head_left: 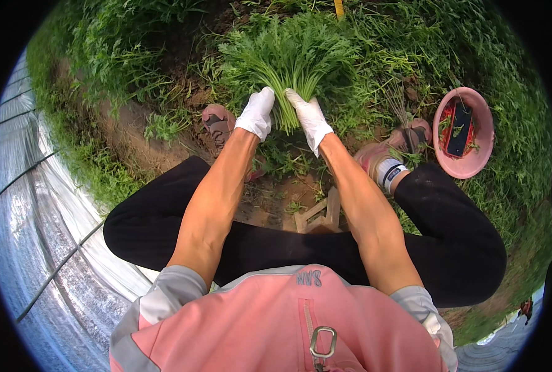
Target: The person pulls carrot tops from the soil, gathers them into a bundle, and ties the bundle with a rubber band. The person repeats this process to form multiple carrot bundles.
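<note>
Between my two hands is a large bunch of leafy greens [288, 56], its feathery leaves fanned out away from me and its pale stems gathered toward me. My left hand [257, 113], in a white glove, is closed round the left side of the stems. On the right side, my right hand [309, 118], also white-gloved, grips the stems with its thumb lying along them. The cut stem ends poke out between the hands, above the soil. Parts of the fingers are hidden behind the bunch.
A pink basin [464, 167] holding a dark phone-like object [459, 129] stands at the right, beside my shoe [375, 155]. A small wooden stool [325, 214] shows between my legs. Growing greens [121, 49] spread around, and clear plastic sheeting [59, 235] runs along the left.
</note>
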{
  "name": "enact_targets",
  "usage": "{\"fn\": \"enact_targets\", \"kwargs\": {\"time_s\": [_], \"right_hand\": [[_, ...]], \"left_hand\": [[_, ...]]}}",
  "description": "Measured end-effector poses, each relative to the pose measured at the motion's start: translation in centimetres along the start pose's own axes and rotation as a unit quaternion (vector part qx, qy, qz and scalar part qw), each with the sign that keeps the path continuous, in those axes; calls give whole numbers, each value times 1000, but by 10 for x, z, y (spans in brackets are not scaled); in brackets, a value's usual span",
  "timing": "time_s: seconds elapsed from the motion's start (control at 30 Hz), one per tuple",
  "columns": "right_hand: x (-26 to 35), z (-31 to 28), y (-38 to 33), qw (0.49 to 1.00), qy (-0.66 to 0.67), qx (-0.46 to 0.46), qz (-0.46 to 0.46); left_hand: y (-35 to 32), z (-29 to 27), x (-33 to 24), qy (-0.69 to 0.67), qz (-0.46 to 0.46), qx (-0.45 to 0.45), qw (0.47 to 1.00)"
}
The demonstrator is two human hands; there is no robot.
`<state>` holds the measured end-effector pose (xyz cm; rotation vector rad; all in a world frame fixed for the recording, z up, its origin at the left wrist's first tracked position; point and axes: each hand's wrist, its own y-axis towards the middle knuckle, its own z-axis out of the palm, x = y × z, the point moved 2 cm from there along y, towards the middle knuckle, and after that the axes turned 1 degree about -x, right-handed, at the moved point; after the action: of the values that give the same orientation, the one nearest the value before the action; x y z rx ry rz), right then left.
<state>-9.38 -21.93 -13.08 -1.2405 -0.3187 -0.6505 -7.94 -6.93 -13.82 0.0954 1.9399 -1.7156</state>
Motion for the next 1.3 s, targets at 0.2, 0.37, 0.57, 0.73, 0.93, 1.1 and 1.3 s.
{"fn": "enact_targets", "kwargs": {"time_s": [0.2,0.37,0.57,0.73,0.93,1.1,1.3], "right_hand": [[15,1,-4,999,-29,-30,34],[19,8,-11,998,-19,-37,41],[23,6,-11,999,-26,-10,35],[20,3,-7,999,-34,-1,30],[22,8,9,996,-75,-28,46],[74,14,-23,991,-104,-6,89],[79,25,-25,997,-63,-31,33]], "left_hand": [[-23,18,-13,-83,20,47,995],[-15,14,5,-80,76,41,993],[0,13,13,-49,80,9,996],[-22,23,-1,-8,69,-21,997],[-26,26,-21,-49,104,45,992],[-37,32,-53,-138,46,114,983],[-62,56,-67,-4,74,54,996]]}}
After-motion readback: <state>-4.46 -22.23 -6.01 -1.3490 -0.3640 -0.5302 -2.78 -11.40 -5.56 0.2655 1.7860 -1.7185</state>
